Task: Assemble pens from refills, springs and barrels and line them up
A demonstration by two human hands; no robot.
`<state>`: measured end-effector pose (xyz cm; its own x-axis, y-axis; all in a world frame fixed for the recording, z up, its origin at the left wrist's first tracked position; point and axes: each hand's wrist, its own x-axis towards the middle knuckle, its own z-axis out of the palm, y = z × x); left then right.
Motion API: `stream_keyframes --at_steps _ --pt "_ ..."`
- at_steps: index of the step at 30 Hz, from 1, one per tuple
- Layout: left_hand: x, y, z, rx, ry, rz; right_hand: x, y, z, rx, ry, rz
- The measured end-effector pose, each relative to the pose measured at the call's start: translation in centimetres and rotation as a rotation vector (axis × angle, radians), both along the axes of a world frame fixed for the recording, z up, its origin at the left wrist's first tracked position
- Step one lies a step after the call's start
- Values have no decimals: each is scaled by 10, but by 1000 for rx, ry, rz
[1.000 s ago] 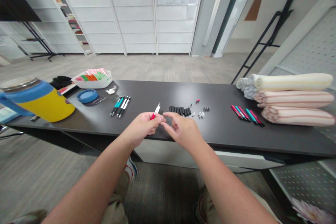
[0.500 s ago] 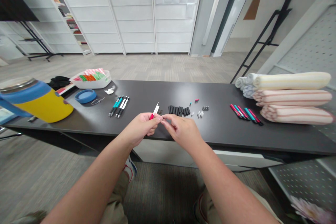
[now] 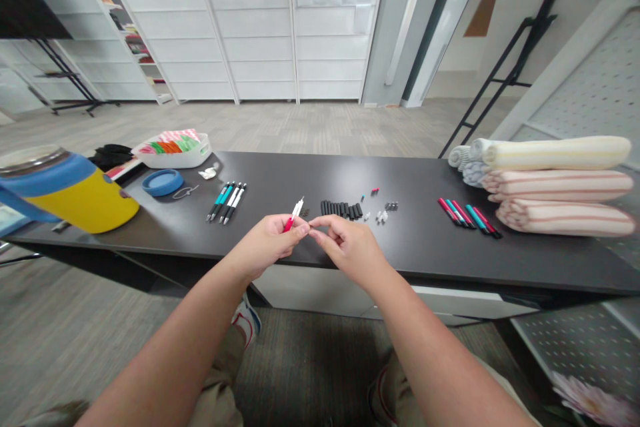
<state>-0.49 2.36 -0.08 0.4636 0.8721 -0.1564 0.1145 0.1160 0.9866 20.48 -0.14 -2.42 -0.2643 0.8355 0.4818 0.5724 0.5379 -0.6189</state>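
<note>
Grips a red and white pen (image 3: 294,215) in the left hand (image 3: 270,243), pinched between thumb and fingers above the near edge of the black table (image 3: 300,177), white end aimed far and up. Meets it with the right hand (image 3: 350,250), fingertips drawn together at the pen's near end; cannot tell whether gripping the pen, a small piece, or nothing. Risks, by my judgement, dropping some tiny piece to the floor, working right over that edge. Leaves farther off a row of black sleeves (image 3: 341,209), loose small parts (image 3: 383,216) just right of it, four pens (image 3: 227,201) at left, red and teal pens (image 3: 467,215) beside folded towels (image 3: 555,183) at right, a blue lid (image 3: 163,182) and yellow jug (image 3: 80,197) far left. Finds no obstacle between hands and rows.
</note>
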Motion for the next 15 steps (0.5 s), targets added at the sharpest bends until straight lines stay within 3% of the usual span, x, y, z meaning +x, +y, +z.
stream_keyframes --at_steps 3,7,9,15 --pt "-2 0 2 217 202 14 1 -1 1 -48 76 -17" --pt "-3 0 4 668 656 215 2 -3 1 -81 213 -123" --pt "-4 -1 2 791 806 211 3 -3 2 -76 272 -183" --pt "-5 0 -4 959 840 134 3 -3 5 -86 300 -210"
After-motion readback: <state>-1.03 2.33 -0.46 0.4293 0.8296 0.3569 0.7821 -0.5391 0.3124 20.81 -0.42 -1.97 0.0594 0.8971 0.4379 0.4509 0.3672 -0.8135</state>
